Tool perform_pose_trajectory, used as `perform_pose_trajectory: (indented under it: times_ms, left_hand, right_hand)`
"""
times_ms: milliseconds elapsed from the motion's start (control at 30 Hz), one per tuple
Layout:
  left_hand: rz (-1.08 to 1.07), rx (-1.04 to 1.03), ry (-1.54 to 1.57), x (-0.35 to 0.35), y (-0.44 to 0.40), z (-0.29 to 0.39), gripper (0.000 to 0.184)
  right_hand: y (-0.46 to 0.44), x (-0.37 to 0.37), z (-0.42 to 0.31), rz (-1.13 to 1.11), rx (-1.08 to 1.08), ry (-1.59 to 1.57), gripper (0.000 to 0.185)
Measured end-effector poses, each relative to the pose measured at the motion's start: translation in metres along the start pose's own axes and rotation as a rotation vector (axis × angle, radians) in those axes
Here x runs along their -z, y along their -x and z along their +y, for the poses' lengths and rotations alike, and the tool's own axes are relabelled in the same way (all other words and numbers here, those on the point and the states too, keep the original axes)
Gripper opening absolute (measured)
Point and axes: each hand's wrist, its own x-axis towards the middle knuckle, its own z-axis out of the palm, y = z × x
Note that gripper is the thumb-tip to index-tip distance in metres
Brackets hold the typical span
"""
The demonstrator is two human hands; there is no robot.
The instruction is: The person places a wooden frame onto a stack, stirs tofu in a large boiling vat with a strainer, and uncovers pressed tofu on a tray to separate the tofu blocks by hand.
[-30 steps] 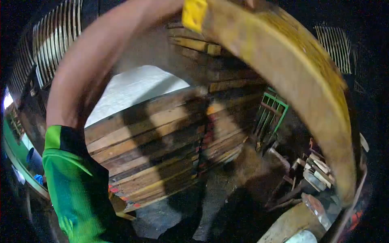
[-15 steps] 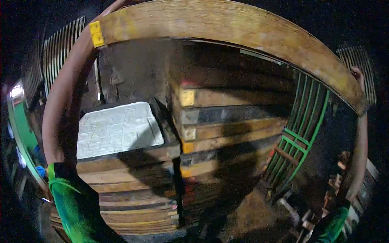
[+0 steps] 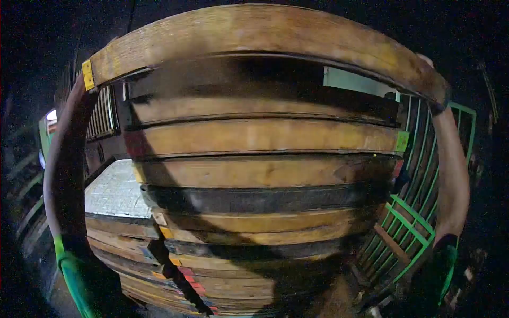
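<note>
the board (image 3: 254, 32) lies above the stack (image 3: 265, 137), right hand (image 3: 427, 62) clasping one end; left hand (image 3: 112, 41) mostly hidden behind the other, grip unclear.

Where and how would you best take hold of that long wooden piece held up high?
I'd grip the raised wooden piece near both ends, coming from either side, one grip beside its yellow patch. It's long and roughly level, so a middle grip would probably let it tip.

Long yellowish-brown wooden piece (image 3: 254, 32), scuffed, yellow at one end, raised crosswise above stacked wooden pieces (image 3: 265, 137).
</note>
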Motion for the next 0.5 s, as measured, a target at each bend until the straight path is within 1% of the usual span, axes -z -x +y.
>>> perform_pose_trajectory:
  times_ms: [33,100,133,200,233,267,333,367,400,433,500]
  left_hand:
    - [0.018,0.015,-0.024,-0.002,-0.003,0.005,0.037]
    - [0.040,0.038,-0.067,-0.007,-0.012,0.012,0.037]
    - [0.052,0.040,-0.079,-0.009,-0.014,0.017,0.038]
    - [0.072,0.043,-0.110,-0.008,-0.010,0.025,0.038]
    - [0.098,0.068,-0.135,-0.004,-0.008,0.024,0.039]
    - [0.118,0.096,-0.160,-0.002,-0.011,0.021,0.040]
    - [0.141,0.113,-0.209,-0.005,-0.010,0.015,0.041]
    - [0.116,0.069,-0.257,-0.016,-0.011,0.013,0.043]
    - [0.092,0.024,-0.305,-0.032,-0.011,0.018,0.046]
    - [0.050,-0.070,-0.399,-0.048,-0.015,0.022,0.052]
    - [-0.034,0.071,-0.267,-0.095,0.027,0.071,0.053]
  right_hand:
    - [0.001,-0.024,0.007,0.074,0.172,0.050,0.057]
    - [-0.002,-0.067,-0.028,0.165,0.318,0.110,0.059]
    - [-0.018,-0.057,-0.037,0.233,-0.091,-0.133,0.064]
    - [-0.043,-0.021,-0.051,0.346,-0.495,-0.334,0.074]
    - [-0.048,0.001,-0.049,0.379,-0.515,-0.286,0.078]
    - [-0.043,0.004,-0.053,0.313,-0.420,-0.180,0.074]
    - [-0.034,-0.015,-0.068,0.148,-0.162,-0.001,0.066]
    - [-0.032,-0.031,-0.092,0.069,-0.056,0.076,0.062]
    - [-0.030,-0.049,-0.106,-0.017,0.146,0.175,0.057]
    - [-0.028,-0.073,-0.114,-0.106,0.346,0.273,0.053]
    - [-0.012,-0.125,-0.125,-0.085,0.285,0.255,0.044]
